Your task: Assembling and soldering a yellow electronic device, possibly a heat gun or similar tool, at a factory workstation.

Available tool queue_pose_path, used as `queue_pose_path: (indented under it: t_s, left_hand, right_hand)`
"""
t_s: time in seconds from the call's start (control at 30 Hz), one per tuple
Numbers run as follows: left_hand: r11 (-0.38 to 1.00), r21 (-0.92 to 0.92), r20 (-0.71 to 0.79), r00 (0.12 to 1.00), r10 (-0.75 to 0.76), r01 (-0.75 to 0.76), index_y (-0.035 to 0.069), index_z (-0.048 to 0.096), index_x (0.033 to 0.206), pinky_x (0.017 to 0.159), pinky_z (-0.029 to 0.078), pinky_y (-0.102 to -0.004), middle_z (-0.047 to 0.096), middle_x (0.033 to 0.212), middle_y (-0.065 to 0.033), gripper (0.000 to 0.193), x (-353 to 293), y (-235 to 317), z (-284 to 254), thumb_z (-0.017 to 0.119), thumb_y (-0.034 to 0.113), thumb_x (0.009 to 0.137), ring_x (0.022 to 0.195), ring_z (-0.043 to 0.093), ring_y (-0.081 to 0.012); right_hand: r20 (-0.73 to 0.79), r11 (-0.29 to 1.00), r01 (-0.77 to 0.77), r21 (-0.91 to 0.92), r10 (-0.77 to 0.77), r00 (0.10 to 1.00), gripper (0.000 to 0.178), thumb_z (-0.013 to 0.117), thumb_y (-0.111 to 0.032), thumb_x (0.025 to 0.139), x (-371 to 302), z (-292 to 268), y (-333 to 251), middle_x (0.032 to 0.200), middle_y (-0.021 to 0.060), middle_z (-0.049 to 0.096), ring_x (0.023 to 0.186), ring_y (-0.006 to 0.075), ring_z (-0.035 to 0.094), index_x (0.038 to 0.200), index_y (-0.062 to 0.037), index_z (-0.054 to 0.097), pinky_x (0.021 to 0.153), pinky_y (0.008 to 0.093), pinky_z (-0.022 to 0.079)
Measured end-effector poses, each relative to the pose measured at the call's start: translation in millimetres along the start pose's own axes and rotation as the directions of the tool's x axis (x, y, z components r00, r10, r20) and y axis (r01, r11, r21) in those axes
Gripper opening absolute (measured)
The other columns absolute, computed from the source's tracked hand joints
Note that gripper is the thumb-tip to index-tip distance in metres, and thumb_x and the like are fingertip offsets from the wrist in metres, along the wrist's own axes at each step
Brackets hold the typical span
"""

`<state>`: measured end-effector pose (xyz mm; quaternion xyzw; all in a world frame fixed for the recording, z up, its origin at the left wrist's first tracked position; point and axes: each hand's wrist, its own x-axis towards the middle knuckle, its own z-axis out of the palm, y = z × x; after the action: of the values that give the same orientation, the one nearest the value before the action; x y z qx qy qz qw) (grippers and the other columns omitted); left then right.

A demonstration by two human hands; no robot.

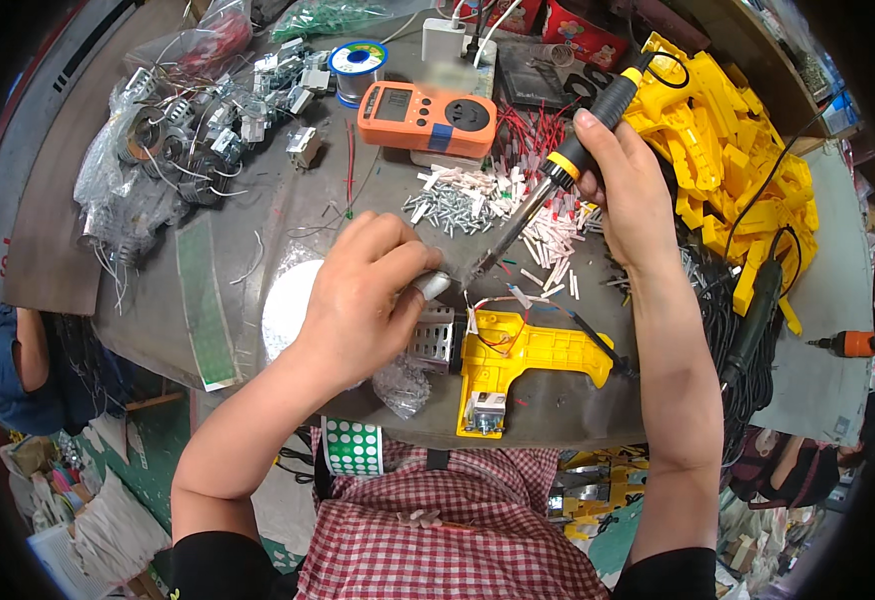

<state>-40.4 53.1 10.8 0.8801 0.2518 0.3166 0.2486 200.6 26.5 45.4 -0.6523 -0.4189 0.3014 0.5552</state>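
While the grey tabletop (578, 415) spreads below, a soldering iron (563, 165) slants tip-down from the right hand (626, 185)

Fingers wrap its grip; the left hand's (363, 290) bend together near the tip, what they pinch unclear; a yellow housing half (528, 360) lies by the front edge, a perforated metal part (433, 338) just left of it

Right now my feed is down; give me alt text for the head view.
A person's right hand grips a soldering iron, its tip pointing down beside the fingertips of the left hand, near a yellow plastic housing. Farther back lie small screws and an orange meter; yellow parts pile at right.
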Motion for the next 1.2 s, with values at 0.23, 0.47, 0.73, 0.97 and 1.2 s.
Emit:
queue_pose_path:
  t_s: [0.23,0.47,0.73,0.97,1.2]
  left_hand:
    - [1.000,0.014,-0.003,1.000,0.012,-0.012,0.002,0.060,0.086,0.068,0.043,-0.0393,0.052,0.082,-0.0104,0.027,-1,2,2,0.064,-0.008,0.061,0.081,0.051,-0.0305]
    - [0.999,0.025,-0.042,0.999,-0.030,0.031,0.003,0.060,0.086,0.070,0.043,-0.0384,0.053,0.086,-0.0101,0.026,-12,-1,1,0.065,-0.006,0.062,0.083,0.051,-0.0304]
    - [0.994,-0.108,0.089,0.995,0.039,-0.030,0.005,0.062,0.086,0.071,0.042,-0.0357,0.053,0.088,-0.0073,0.027,-54,23,3,0.069,0.000,0.061,0.080,0.051,-0.0271]
    - [0.986,-0.164,0.152,0.987,0.043,-0.018,0.006,0.062,0.086,0.071,0.043,-0.0348,0.053,0.090,-0.0084,0.025,-61,26,14,0.071,0.001,0.063,0.082,0.052,-0.0261]
    - [0.990,-0.141,0.166,0.985,0.055,-0.032,0.007,0.063,0.088,0.073,0.044,-0.0346,0.052,0.094,-0.0092,0.029,-63,27,19,0.073,0.000,0.061,0.085,0.053,-0.0255]
  right_hand:
    - [-0.005,0.999,0.031,0.028,-0.031,1.000,0.039,0.061,-0.040,0.089,-1,-1,0,0.063,0.0005,0.051,0.056,0.0054,0.044,0.083,-0.0026,0.056,0.051,0.0209,0.033]
    - [-0.031,0.992,-0.032,0.126,0.036,0.999,0.023,0.058,-0.030,0.093,-13,-11,-1,0.069,-0.0034,0.051,0.055,0.0017,0.041,0.092,-0.0078,0.057,0.048,0.0167,0.028]
    - [-0.115,0.938,-0.110,0.328,0.156,0.981,0.021,0.053,-0.026,0.095,-91,-54,24,0.071,0.0007,0.054,0.056,0.0042,0.044,0.093,-0.0057,0.053,0.050,0.0181,0.034]
    - [-0.110,0.948,-0.141,0.285,0.179,0.978,0.023,0.052,-0.026,0.096,-122,-42,30,0.072,0.0019,0.055,0.058,0.0044,0.045,0.096,-0.0030,0.053,0.053,0.0182,0.035]
    - [-0.199,0.962,-0.120,0.246,0.171,0.965,0.024,0.054,-0.025,0.095,-133,-41,31,0.072,0.0014,0.055,0.059,0.0041,0.046,0.098,-0.0014,0.054,0.054,0.0178,0.037]
